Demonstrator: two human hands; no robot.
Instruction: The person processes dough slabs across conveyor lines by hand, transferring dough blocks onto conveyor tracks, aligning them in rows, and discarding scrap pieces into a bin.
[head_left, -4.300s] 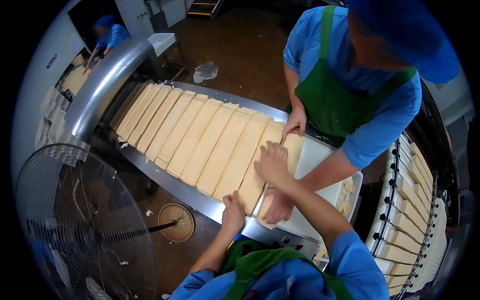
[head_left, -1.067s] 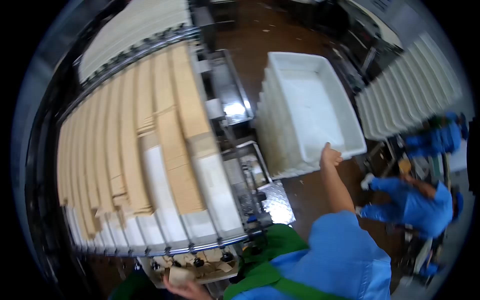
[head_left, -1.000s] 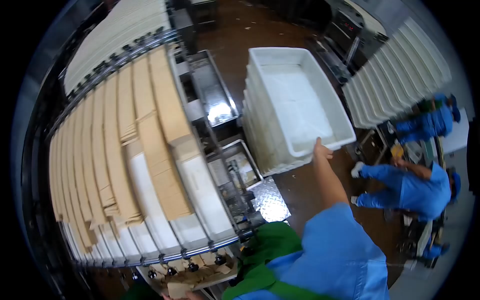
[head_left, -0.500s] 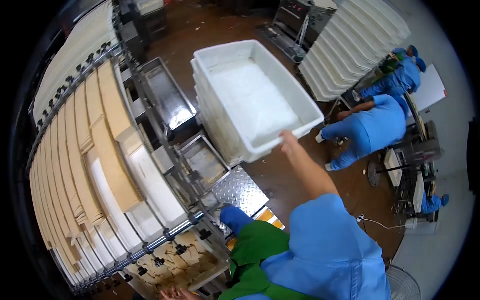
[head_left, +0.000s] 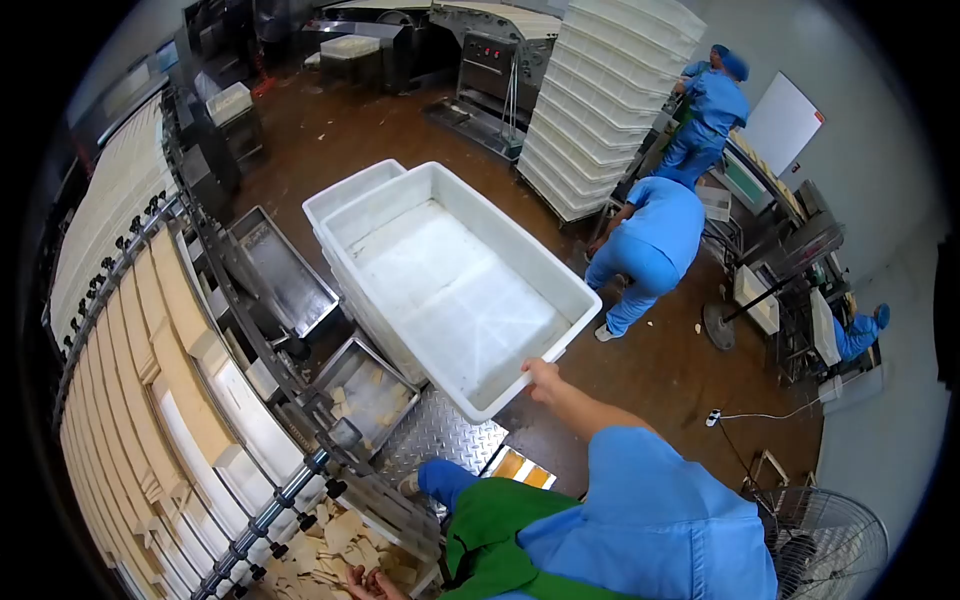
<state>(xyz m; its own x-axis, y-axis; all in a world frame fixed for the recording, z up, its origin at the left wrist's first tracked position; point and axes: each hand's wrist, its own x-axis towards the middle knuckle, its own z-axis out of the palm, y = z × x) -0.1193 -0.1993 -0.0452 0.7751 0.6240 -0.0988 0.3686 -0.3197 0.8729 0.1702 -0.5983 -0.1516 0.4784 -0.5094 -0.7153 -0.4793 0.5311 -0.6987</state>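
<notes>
Tub (head_left: 460, 290) lay just beyond the right hand (head_left: 543, 380), fingers clasping its rim, apparently being shifted across stacked tubs (head_left: 345, 192); further shifting seemed to call for steady grip, left hand (head_left: 374, 583), hold unclear, beside pale scraps (head_left: 340, 545).

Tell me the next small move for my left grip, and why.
I'd probably bring the left grip from near the dough scraps to the rim of the top white tub: only the right grip holds it, at its near end, and it sits offset from the tub beneath, so it might tip.
</notes>
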